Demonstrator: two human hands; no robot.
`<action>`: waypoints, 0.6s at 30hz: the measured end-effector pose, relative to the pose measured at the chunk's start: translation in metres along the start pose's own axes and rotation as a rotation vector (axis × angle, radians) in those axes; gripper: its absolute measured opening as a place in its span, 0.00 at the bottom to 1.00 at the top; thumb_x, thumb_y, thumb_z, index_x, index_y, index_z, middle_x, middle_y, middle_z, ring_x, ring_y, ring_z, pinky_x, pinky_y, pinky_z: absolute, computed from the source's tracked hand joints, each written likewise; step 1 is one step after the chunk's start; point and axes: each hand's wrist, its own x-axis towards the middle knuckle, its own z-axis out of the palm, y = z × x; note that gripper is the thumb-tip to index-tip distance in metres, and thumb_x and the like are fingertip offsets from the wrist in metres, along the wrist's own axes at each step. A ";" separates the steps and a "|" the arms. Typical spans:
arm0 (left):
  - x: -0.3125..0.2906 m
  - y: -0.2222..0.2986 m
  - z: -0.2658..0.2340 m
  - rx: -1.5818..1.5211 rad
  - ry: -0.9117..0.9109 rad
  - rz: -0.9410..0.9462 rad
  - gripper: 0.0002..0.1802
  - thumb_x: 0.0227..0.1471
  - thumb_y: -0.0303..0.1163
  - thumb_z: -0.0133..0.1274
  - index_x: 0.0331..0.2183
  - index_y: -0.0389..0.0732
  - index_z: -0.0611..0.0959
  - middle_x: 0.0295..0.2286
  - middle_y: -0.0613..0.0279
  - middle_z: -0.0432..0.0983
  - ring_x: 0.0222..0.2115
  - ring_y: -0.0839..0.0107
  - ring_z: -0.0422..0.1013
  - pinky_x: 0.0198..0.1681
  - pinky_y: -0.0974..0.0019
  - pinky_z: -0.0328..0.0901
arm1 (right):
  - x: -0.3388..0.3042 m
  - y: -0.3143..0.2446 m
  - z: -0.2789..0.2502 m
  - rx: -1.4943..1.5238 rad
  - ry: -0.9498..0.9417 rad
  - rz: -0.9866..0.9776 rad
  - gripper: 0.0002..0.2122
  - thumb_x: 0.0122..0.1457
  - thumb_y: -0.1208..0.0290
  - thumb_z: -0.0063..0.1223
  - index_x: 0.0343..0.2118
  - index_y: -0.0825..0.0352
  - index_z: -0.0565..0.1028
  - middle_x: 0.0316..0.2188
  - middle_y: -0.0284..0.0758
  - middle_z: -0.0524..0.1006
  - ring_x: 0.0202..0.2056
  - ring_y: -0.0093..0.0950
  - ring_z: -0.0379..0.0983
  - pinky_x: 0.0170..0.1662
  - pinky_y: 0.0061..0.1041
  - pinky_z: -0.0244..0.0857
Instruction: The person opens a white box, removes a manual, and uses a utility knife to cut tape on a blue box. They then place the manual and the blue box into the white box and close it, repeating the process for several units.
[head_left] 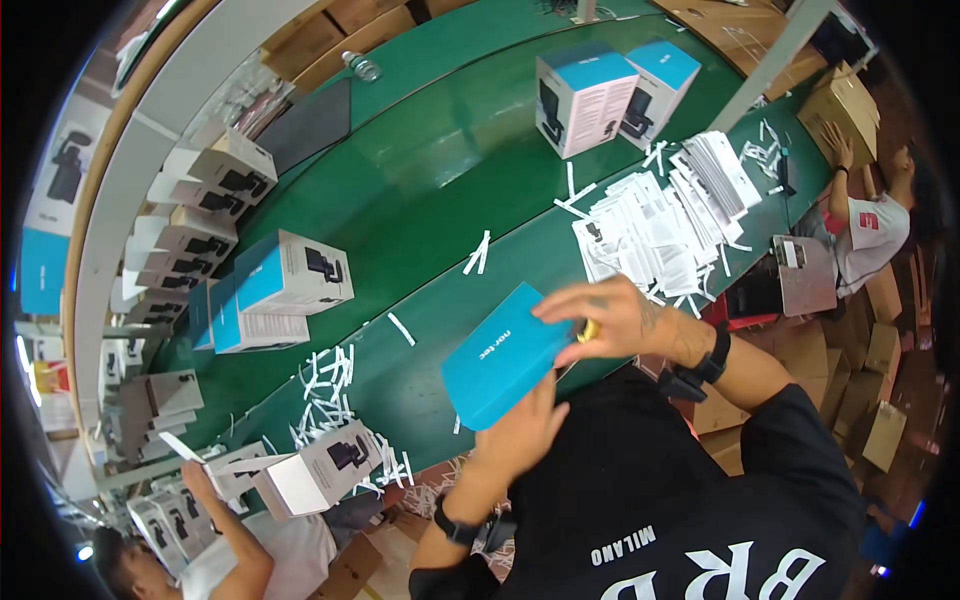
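Note:
A carton with a plain blue face (505, 355) is tilted up in front of me, over the near edge of the green table. My left hand (522, 430) is closed around its near side, with the fingers partly hidden behind the box. My right hand (610, 318) is at the box's right end, fingertips and thumb against the edge. A small yellow thing (590, 330) shows between that thumb and the fingers; its kind cannot be made out. Right of the box, a heap of printed white paper sheets (640, 230) lies on the table.
Blue-and-white boxes stand at the back (585, 95) and at left (290, 275). Paper strips (328, 385) litter the green table (430, 180). One person (230, 540) handles an opened white box (320, 468) at lower left; another (865, 230) touches a brown carton (840, 110) at right.

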 end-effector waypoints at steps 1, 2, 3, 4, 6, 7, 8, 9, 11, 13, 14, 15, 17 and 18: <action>-0.011 0.013 -0.005 0.246 0.100 0.248 0.33 0.52 0.44 0.62 0.53 0.34 0.77 0.51 0.46 0.74 0.52 0.52 0.72 0.58 0.50 0.63 | -0.010 0.002 0.008 -0.052 0.031 -0.052 0.19 0.47 0.61 0.75 0.37 0.67 0.80 0.44 0.38 0.83 0.27 0.28 0.79 0.27 0.22 0.72; -0.024 0.021 -0.005 0.490 0.192 0.502 0.32 0.51 0.44 0.63 0.53 0.35 0.78 0.49 0.49 0.75 0.51 0.53 0.72 0.57 0.50 0.64 | -0.019 0.001 0.014 -0.108 0.064 -0.096 0.19 0.47 0.60 0.75 0.36 0.66 0.79 0.44 0.37 0.83 0.24 0.26 0.78 0.25 0.21 0.70; -0.036 0.017 -0.001 0.483 0.189 0.492 0.32 0.51 0.44 0.63 0.53 0.35 0.78 0.49 0.49 0.75 0.51 0.53 0.72 0.57 0.50 0.64 | -0.024 0.002 0.018 -0.098 0.057 -0.093 0.19 0.47 0.60 0.75 0.36 0.66 0.79 0.44 0.37 0.83 0.24 0.26 0.78 0.25 0.21 0.70; -0.051 0.010 0.002 0.292 0.300 0.481 0.30 0.50 0.42 0.64 0.52 0.37 0.79 0.49 0.50 0.75 0.50 0.53 0.72 0.55 0.51 0.65 | -0.030 0.002 0.021 -0.133 0.083 -0.102 0.18 0.47 0.60 0.75 0.35 0.65 0.79 0.44 0.37 0.83 0.22 0.25 0.76 0.23 0.20 0.68; -0.065 0.005 0.000 0.097 0.409 0.451 0.29 0.49 0.41 0.66 0.50 0.38 0.80 0.49 0.51 0.76 0.49 0.52 0.73 0.54 0.51 0.67 | -0.039 0.004 0.027 -0.197 0.131 -0.120 0.17 0.46 0.60 0.75 0.33 0.63 0.78 0.45 0.36 0.83 0.18 0.22 0.73 0.21 0.20 0.65; -0.067 0.007 -0.006 0.232 0.612 0.325 0.29 0.48 0.39 0.67 0.51 0.40 0.80 0.52 0.48 0.74 0.48 0.50 0.73 0.52 0.52 0.69 | -0.041 0.006 0.028 -0.195 0.128 -0.119 0.17 0.46 0.60 0.75 0.33 0.63 0.78 0.45 0.36 0.83 0.18 0.22 0.73 0.21 0.20 0.65; -0.068 0.008 -0.010 0.367 0.810 0.193 0.30 0.47 0.38 0.68 0.52 0.42 0.81 0.55 0.45 0.72 0.48 0.48 0.73 0.49 0.54 0.71 | -0.042 0.007 0.028 -0.215 0.118 -0.132 0.17 0.46 0.60 0.75 0.32 0.63 0.78 0.45 0.36 0.83 0.18 0.22 0.72 0.20 0.20 0.64; -0.063 0.003 -0.010 0.366 0.810 0.192 0.30 0.47 0.38 0.68 0.52 0.42 0.81 0.55 0.45 0.72 0.48 0.48 0.73 0.49 0.54 0.71 | -0.044 0.009 0.028 -0.237 0.110 -0.145 0.17 0.45 0.60 0.75 0.32 0.63 0.78 0.46 0.36 0.83 0.17 0.21 0.71 0.20 0.20 0.64; -0.048 -0.007 -0.003 0.224 0.684 -0.042 0.33 0.46 0.37 0.69 0.54 0.44 0.80 0.58 0.38 0.67 0.47 0.46 0.74 0.49 0.53 0.71 | -0.050 0.009 0.028 -0.253 0.094 -0.164 0.17 0.45 0.61 0.76 0.31 0.63 0.78 0.46 0.36 0.83 0.17 0.20 0.70 0.20 0.19 0.63; -0.044 -0.016 0.004 0.153 0.620 -0.157 0.34 0.45 0.36 0.70 0.55 0.45 0.80 0.60 0.35 0.64 0.46 0.44 0.74 0.49 0.52 0.72 | -0.055 0.013 0.029 -0.241 0.073 -0.182 0.16 0.46 0.61 0.74 0.33 0.62 0.78 0.48 0.36 0.82 0.19 0.22 0.73 0.20 0.19 0.64; -0.046 -0.021 0.008 0.131 0.603 -0.130 0.33 0.46 0.34 0.69 0.55 0.44 0.80 0.61 0.32 0.61 0.47 0.42 0.73 0.49 0.51 0.71 | -0.057 0.013 0.030 -0.236 0.064 -0.190 0.16 0.46 0.61 0.74 0.33 0.62 0.79 0.49 0.36 0.81 0.19 0.22 0.74 0.20 0.19 0.65; -0.048 -0.025 0.011 0.108 0.587 -0.103 0.32 0.46 0.32 0.69 0.55 0.43 0.80 0.62 0.30 0.58 0.47 0.40 0.73 0.49 0.51 0.71 | -0.058 0.013 0.030 -0.236 0.064 -0.191 0.16 0.46 0.61 0.74 0.33 0.62 0.79 0.49 0.36 0.81 0.19 0.22 0.74 0.20 0.19 0.65; -0.054 -0.028 0.013 0.080 0.569 -0.080 0.32 0.46 0.30 0.69 0.55 0.41 0.80 0.63 0.28 0.55 0.48 0.38 0.73 0.50 0.50 0.71 | -0.059 0.009 0.030 -0.185 0.044 -0.158 0.16 0.46 0.62 0.74 0.35 0.62 0.79 0.50 0.38 0.81 0.19 0.23 0.74 0.21 0.19 0.65; -0.058 -0.030 0.011 0.095 0.517 -0.068 0.31 0.47 0.29 0.68 0.55 0.41 0.80 0.64 0.27 0.53 0.49 0.37 0.72 0.50 0.50 0.71 | -0.060 0.008 0.031 -0.160 0.034 -0.142 0.17 0.46 0.63 0.74 0.36 0.63 0.79 0.50 0.38 0.81 0.19 0.23 0.74 0.21 0.19 0.66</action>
